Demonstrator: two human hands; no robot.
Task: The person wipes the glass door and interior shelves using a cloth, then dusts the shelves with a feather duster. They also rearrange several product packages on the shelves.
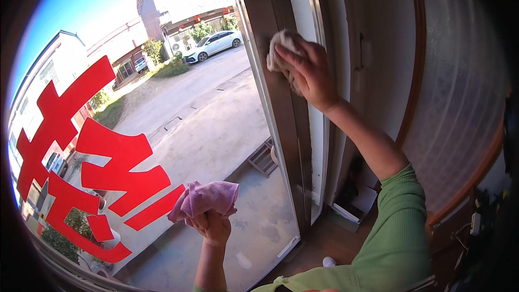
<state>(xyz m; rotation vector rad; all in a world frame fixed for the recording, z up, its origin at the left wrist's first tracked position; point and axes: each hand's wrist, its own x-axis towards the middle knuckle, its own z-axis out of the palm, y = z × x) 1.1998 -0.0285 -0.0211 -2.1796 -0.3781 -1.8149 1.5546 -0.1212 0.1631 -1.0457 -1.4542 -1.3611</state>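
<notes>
My right hand (314, 71) presses a bunched beige cloth (284, 50) against the dark metal frame (279, 101) of a glass door or window, in its upper part. Lower and to the left, my left hand (211, 225) grips a pink-purple cloth (206, 200), raised in front of the large glass pane (227, 129). Whether this cloth touches the glass I cannot tell. Large red cut-out characters (129, 178) are on the pane, left of the pink-purple cloth.
A white-edged box or book (346, 213) lies on the floor right of the frame. Farther right stands a wood-edged panel (450, 89) with a translucent surface. Through the glass show a small slatted rack (263, 156), a paved yard and a parked white car (215, 44).
</notes>
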